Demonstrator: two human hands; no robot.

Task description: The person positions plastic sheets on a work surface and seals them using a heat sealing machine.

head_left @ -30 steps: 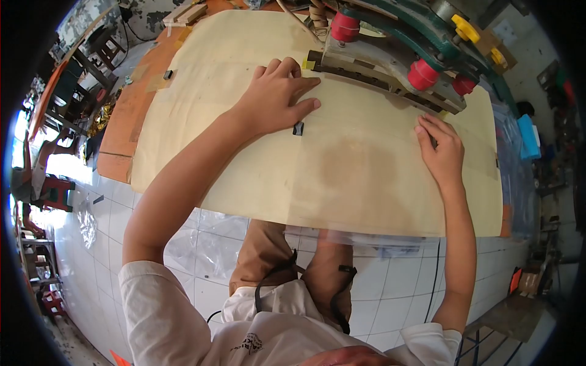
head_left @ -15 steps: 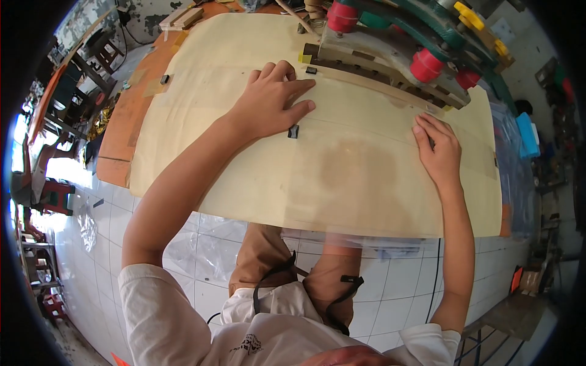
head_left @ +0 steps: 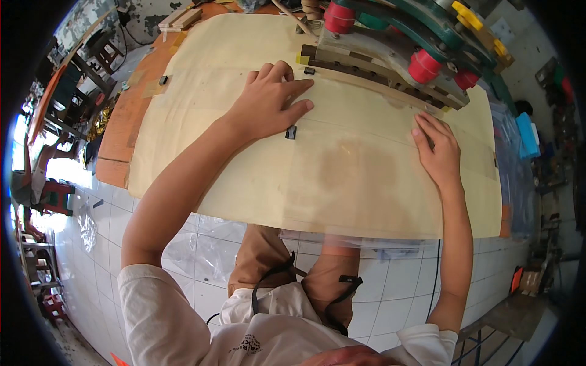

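Observation:
My left hand (head_left: 268, 100) rests on a large cream-yellow sheet (head_left: 232, 177) covering the table. Its index finger and thumb are stretched out and apart, the other fingers partly bent. Just below the thumb lies a small black block (head_left: 291, 132); a similar black block (head_left: 309, 71) is beyond the index fingertip. My right hand (head_left: 438, 149) lies on the sheet farther right, fingers extended toward the press's lower bar (head_left: 384, 88), thumb beside them. What looks like a clear plastic film (head_left: 360, 204) lies between the hands, its outline faint.
A green press machine (head_left: 421, 30) with red knobs (head_left: 425, 66) stands at the back right. Wooden strips (head_left: 180, 19) lie at the back left. Another black block (head_left: 163, 80) is at the sheet's left edge. Clear plastic (head_left: 516, 177) hangs at the right, near a blue object (head_left: 527, 135).

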